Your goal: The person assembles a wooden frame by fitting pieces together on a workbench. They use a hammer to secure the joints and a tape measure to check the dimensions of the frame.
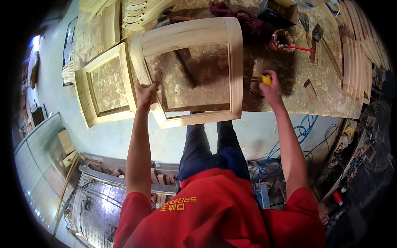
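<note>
My left hand [146, 96] is closed round the left stile of a pale wooden frame [186, 38]. The frame has a broad, curved top rail and an open middle, and its lower rail reaches past the bench's near edge. To its right, over the bench, my right hand [272, 89] is closed on a small yellow tool [266, 79]. Blur and the fingers hide what kind of tool it is. A second wooden frame [84, 93] lies left of my left hand. Through the first frame's opening shows a dark wooden handle [183, 69]; its other end is hidden.
The worn workbench [331, 99] also bears a round pot [283, 40] with a red stick, a hammer [320, 37], a wood offcut [310, 91], dark red cloth [250, 20] and an open box [280, 12]. Curved slats [355, 66] stack at right. Blue hoses [304, 130] trail below.
</note>
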Available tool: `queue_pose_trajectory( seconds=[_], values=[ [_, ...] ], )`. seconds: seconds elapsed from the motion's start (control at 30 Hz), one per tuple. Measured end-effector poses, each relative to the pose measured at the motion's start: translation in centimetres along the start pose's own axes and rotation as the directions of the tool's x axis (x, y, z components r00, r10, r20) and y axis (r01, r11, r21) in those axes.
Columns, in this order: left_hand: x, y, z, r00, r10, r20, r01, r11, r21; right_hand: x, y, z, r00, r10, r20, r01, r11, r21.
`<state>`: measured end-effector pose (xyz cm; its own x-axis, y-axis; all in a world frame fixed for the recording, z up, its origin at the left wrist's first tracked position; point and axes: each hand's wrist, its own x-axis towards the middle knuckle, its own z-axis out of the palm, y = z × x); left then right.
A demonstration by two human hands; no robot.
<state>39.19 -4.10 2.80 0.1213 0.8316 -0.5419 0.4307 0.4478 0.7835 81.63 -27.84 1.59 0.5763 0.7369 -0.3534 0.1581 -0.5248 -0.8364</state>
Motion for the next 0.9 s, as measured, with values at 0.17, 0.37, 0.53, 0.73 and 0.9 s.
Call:
queue_pose_trajectory(
  seconds=[0.17, 0.37, 0.53, 0.73, 0.9],
  values=[
    [-0.3, -1.7, -0.2, 0.982, 0.096, -0.165, -0.071, 0.986, 0.15, -4.0, -0.7, -0.5, 0.95, 0.27, 0.158, -0.313, 0.802, 0.508],
    [-1.2, -2.5, 0.6, 0.97, 0.048, -0.237, -0.024, 0.994, 0.105, -3.9, -2.5, 2.5, 0.986, -0.05, 0.158, 0.06, 0.997, -0.057],
    [-2.9, -0.3, 2.7, 0.995, -0.002, -0.096, -0.003, 0.998, -0.059, -1.4, -0.6, 1.4, 0.972, 0.155, 0.175, -0.106, 0.96, -0.26],
    [-15.5, -3.5, 0.9, 0.958, -0.239, -0.159, 0.249, 0.968, 0.045, -10.8, -3.5, -2.1, 0.815, 0.34, 0.469, -0.455, 0.877, 0.156],
    [-20.1, -6.4, -10.5, 0.885, -0.291, -0.362, 0.357, 0.925, 0.128, -15.1, -4.8, 7.7, 0.763, 0.091, 0.639, -0.355, 0.886, 0.298]
  ],
)
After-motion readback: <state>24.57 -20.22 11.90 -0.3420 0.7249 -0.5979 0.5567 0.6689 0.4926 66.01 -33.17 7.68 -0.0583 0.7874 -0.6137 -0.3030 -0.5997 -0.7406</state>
